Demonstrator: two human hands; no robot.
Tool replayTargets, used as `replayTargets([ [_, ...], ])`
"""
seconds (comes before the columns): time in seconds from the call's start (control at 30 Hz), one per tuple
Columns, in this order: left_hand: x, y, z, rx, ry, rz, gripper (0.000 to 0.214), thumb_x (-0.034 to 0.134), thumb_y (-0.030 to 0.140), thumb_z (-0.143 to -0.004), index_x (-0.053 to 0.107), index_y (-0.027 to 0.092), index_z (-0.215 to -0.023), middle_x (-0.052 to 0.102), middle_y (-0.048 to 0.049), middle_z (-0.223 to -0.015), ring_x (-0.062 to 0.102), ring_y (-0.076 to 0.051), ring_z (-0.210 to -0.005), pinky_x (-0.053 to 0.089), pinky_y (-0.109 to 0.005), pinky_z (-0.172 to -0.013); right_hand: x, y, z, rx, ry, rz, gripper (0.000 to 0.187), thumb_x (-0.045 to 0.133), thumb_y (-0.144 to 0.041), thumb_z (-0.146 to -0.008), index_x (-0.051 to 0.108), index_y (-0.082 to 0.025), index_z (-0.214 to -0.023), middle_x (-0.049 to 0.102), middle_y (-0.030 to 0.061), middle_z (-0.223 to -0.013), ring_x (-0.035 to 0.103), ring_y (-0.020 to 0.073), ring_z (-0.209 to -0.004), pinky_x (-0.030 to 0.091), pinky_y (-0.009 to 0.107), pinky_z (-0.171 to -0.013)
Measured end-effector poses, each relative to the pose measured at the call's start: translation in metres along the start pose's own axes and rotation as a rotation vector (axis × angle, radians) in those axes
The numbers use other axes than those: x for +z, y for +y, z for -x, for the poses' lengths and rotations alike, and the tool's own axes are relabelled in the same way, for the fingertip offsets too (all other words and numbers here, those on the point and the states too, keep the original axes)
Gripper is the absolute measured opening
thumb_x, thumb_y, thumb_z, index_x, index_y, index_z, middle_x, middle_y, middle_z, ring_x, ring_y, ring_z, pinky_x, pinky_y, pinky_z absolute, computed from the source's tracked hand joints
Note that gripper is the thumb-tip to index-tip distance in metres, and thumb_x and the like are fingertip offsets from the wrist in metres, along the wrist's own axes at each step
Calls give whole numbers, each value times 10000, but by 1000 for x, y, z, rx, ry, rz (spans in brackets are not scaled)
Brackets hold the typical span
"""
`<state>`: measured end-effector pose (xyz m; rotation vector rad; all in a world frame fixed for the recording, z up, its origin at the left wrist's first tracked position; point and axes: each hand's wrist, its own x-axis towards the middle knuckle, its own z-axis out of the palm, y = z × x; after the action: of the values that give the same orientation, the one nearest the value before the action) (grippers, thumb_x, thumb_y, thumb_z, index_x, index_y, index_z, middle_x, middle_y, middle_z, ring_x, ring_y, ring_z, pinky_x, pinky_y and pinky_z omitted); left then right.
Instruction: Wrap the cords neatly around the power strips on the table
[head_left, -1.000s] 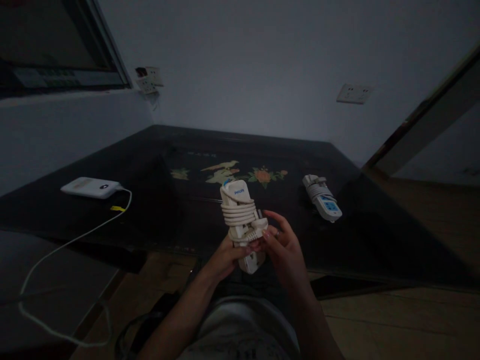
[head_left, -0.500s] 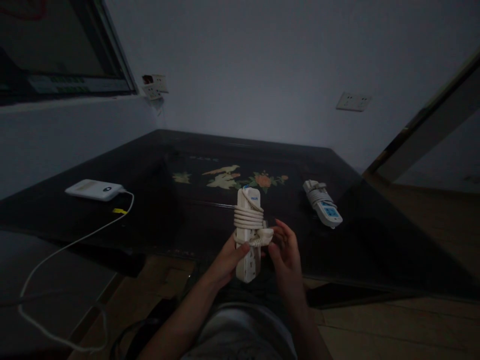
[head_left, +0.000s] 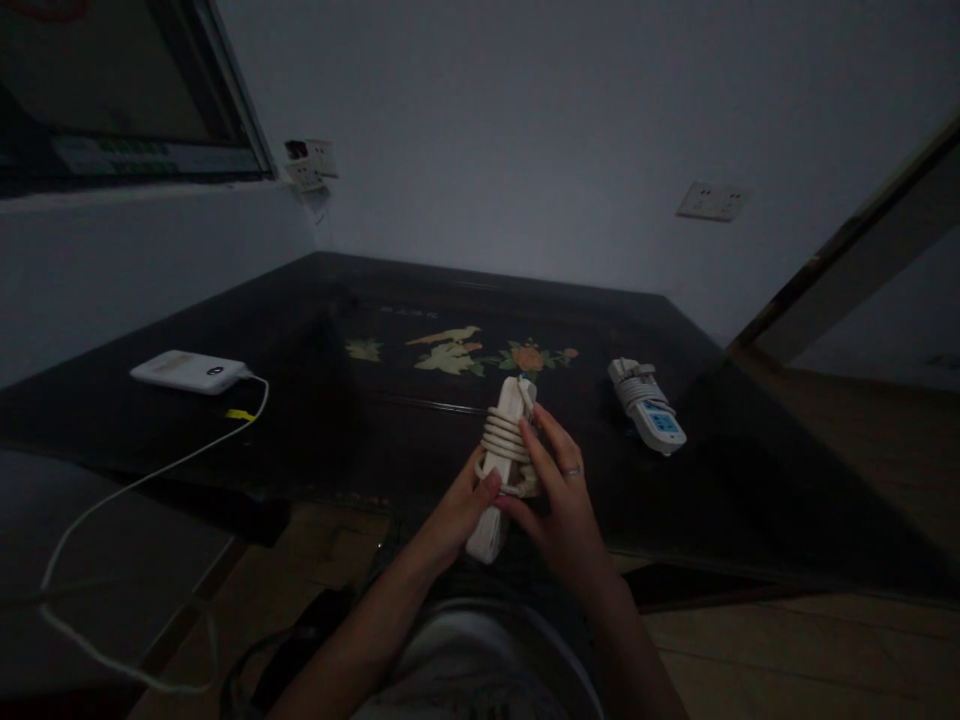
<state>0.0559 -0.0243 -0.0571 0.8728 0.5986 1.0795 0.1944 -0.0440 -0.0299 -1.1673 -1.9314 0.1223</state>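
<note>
A white power strip [head_left: 487, 535], its cord [head_left: 502, 437] wound several times round the middle, is held tilted above the near edge of the dark table. My left hand [head_left: 457, 512] grips its lower left side, thumb across the front. Against its right side lies my right hand [head_left: 556, 485], a ring on one finger, with fingers over the cord turns and thumb near the plug [head_left: 527, 482], which is partly covered. On the table to the right rests a second wrapped power strip [head_left: 651, 412] with a blue socket face.
At the left of the table [head_left: 420, 455] lies a white power bank-like device [head_left: 189, 371]; its white cable [head_left: 139, 490] hangs over the front edge. A yellow tag [head_left: 240, 414] is beside it. Wall sockets [head_left: 711, 201] are on the back wall.
My right hand has moved from the plug up onto the wound cord and now presses the strip's right side. The strip has turned and leans more to the right at its top.
</note>
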Motion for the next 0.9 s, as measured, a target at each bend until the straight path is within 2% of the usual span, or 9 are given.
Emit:
replayTargets([
  [0.1, -1, 1, 0, 1, 16, -6, 747, 719, 562, -673, 512, 184, -1283, 578, -127, -1293, 498, -288, -1224, 361, -344, -1017, 1, 0, -1, 18, -6, -36, 810, 655, -270, -832, 174, -355, -1479, 226, 59, -1521, 236, 280, -1388, 303, 509, -1108],
  [0.23, -3, -1, 1, -30, 80, -23, 783, 730, 596, -631, 514, 166, -1249, 607, -136, -1237, 531, -291, -1174, 380, -351, -988, -1, 0, -4, 41, -24, -99, 755, 679, -284, -814, 273, -348, -1447, 262, 59, -1508, 283, 262, -1374, 322, 474, -1108],
  [0.37, -3, -3, 0, -58, 88, -14, 781, 729, 612, -617, 516, 155, -1213, 618, -138, -1204, 542, -292, -1154, 392, -348, -969, -1, 0, -3, 59, -3, -129, 726, 687, -301, -806, 317, -343, -1429, 297, 66, -1488, 307, 276, -1362, 332, 495, -1098],
  [0.6, -3, -1, -1, 35, 85, -63, 710, 710, 569, -675, 490, 200, -1240, 588, -106, -1245, 513, -268, -1184, 389, -325, -966, 1, 3, -1, -45, -28, -92, 639, 637, -198, -839, 388, -414, -1387, 117, -6, -1559, 258, 300, -1388, 391, 519, -1059],
  [0.73, -3, 3, 0, 60, 95, -161, 646, 683, 589, -689, 501, 192, -1165, 613, -80, -1122, 560, -237, -1068, 395, -325, -944, 1, 3, -1, -78, -12, -77, 657, 643, -176, -832, 387, -437, -1378, 95, -37, -1566, 268, 304, -1386, 405, 531, -1050],
  [0.9, -2, 4, 0, 96, 95, -223, 568, 659, 587, -716, 490, 186, -1081, 607, -54, -1019, 576, -203, -973, 421, -291, -870, 3, 5, 3, -86, 23, -132, 576, 613, -150, -850, 460, -423, -1334, 67, -55, -1570, 239, 299, -1399, 387, 533, -1065],
])
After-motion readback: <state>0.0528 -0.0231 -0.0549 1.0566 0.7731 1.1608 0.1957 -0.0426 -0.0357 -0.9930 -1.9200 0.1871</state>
